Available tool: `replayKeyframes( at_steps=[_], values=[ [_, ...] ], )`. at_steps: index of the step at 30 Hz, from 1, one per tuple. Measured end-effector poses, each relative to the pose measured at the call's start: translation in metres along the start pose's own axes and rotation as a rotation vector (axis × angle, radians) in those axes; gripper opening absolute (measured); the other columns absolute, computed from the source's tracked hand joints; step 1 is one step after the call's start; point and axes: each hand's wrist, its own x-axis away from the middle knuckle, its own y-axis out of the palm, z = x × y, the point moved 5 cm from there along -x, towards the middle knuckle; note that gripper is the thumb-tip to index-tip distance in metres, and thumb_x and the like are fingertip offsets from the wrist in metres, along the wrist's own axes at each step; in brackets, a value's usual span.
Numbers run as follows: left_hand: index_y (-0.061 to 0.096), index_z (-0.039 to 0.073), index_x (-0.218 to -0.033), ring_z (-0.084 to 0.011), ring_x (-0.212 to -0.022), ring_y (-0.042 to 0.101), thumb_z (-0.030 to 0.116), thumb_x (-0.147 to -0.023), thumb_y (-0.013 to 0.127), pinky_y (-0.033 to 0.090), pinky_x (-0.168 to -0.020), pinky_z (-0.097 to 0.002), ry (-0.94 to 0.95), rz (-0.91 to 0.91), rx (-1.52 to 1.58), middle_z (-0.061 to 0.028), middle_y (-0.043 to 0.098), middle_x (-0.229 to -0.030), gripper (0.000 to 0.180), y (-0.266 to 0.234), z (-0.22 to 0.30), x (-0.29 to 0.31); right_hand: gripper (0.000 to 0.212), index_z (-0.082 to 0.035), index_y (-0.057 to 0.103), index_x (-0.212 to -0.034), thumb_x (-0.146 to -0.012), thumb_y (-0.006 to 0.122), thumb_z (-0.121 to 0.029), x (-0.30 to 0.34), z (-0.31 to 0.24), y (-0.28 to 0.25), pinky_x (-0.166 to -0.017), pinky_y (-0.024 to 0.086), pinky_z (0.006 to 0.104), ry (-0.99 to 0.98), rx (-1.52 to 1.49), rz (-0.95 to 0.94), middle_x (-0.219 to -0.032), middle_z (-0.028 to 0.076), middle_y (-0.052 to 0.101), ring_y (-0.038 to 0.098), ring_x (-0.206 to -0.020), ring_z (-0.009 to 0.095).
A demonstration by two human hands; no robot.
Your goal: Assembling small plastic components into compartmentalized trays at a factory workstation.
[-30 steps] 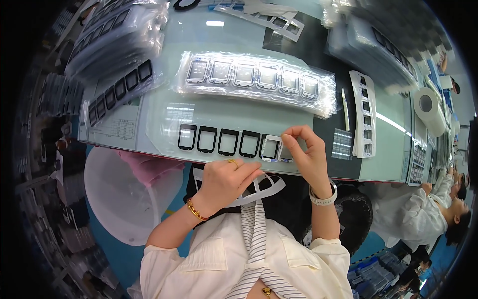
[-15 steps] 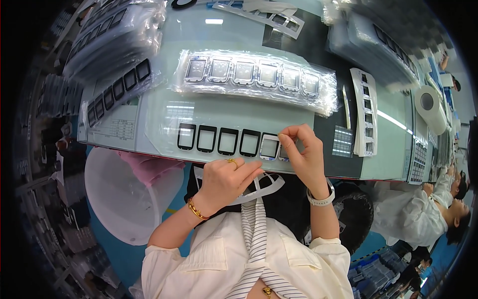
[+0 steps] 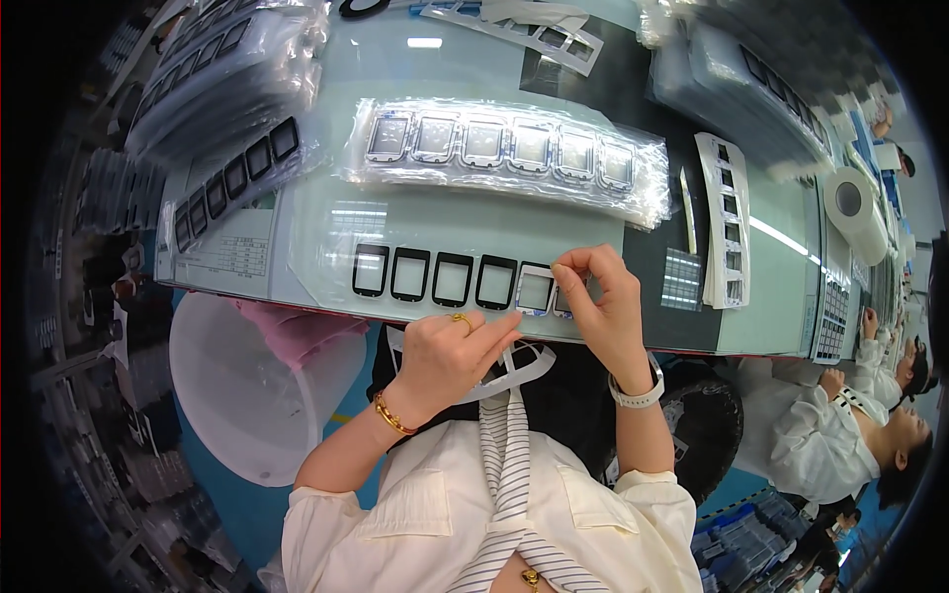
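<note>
Along the near table edge lies a row of black rectangular frames (image 3: 454,281) with clear middles. The fifth, a white-faced frame (image 3: 535,289), sits between my hands; a sixth frame is partly covered. My right hand (image 3: 605,301) pinches thumb and forefinger together at the fifth frame's upper right corner; whatever is between the tips is too small to see. My left hand (image 3: 445,356) is closed, its forefinger reaching the lower left corner of that frame. Below it hangs a white looped strip (image 3: 529,374); whether my fingers hold it is hidden.
A plastic-wrapped tray of clear frames (image 3: 484,143) lies behind the row. Bagged stacks (image 3: 227,79) stand left, more bagged stacks (image 3: 741,89) right. A cutout white strip (image 3: 725,222) lies right, near a white roll (image 3: 855,203). A white bin (image 3: 232,395) stands below left.
The looped white strip below my left hand has shifted and looks narrower. Both hands stay nearly in place at the frame. A co-worker at right has moved slightly.
</note>
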Motion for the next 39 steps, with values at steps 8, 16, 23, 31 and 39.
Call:
replayKeyframes(
  at_steps=[8,16,23,31,39],
  values=[
    [0.083,0.02,-0.11,-0.0171,-0.048,0.049,0.026,-0.087,0.083,0.037,-0.046,-0.0328,-0.013,0.006,-0.023,0.0015,0.049,-0.061,0.024,0.004,0.001,0.001,0.007,0.002,0.071,-0.097,-0.095,0.073,-0.005,0.0,0.0,-0.001,-0.074,0.05,0.0293,-0.009,0.003,0.009,-0.088,0.007,0.066,0.06,-0.077,0.015],
    [0.079,0.018,-0.109,-0.0177,-0.046,0.05,0.025,-0.087,0.083,0.04,-0.044,-0.0321,0.024,0.01,-0.023,0.0009,0.048,-0.061,0.023,0.007,0.007,-0.001,0.008,0.002,0.071,-0.097,-0.095,0.074,-0.005,0.001,0.001,-0.001,-0.074,0.05,0.0292,0.005,-0.005,0.01,-0.088,0.007,0.066,0.061,-0.077,0.015],
    [0.079,0.018,-0.107,-0.0176,-0.046,0.052,0.023,-0.088,0.082,0.041,-0.044,-0.0327,0.02,0.009,0.006,0.0007,0.05,-0.061,0.02,0.01,0.01,-0.004,0.007,0.001,0.071,-0.097,-0.094,0.074,-0.005,0.0,0.0,-0.002,-0.073,0.05,0.0291,-0.01,-0.009,0.009,-0.087,0.006,0.066,0.061,-0.077,0.015],
    [0.078,0.02,-0.107,-0.0173,-0.047,0.055,0.021,-0.088,0.079,0.043,-0.045,-0.0326,0.002,-0.027,-0.007,0.0011,0.051,-0.061,0.019,0.016,0.016,-0.009,0.006,0.001,0.071,-0.097,-0.093,0.074,-0.003,0.001,-0.002,-0.003,-0.074,0.051,0.03,-0.002,-0.007,0.016,-0.092,0.008,0.066,0.063,-0.08,0.017],
    [0.078,0.021,-0.107,-0.0172,-0.047,0.056,0.02,-0.089,0.079,0.044,-0.045,-0.0322,-0.002,-0.052,-0.012,0.0009,0.054,-0.063,0.018,0.016,0.016,-0.009,0.006,0.002,0.07,-0.097,-0.092,0.073,0.0,-0.004,-0.003,-0.001,-0.077,0.054,0.0326,-0.112,0.113,0.036,-0.105,0.012,0.065,0.065,-0.09,0.022]
  ],
)
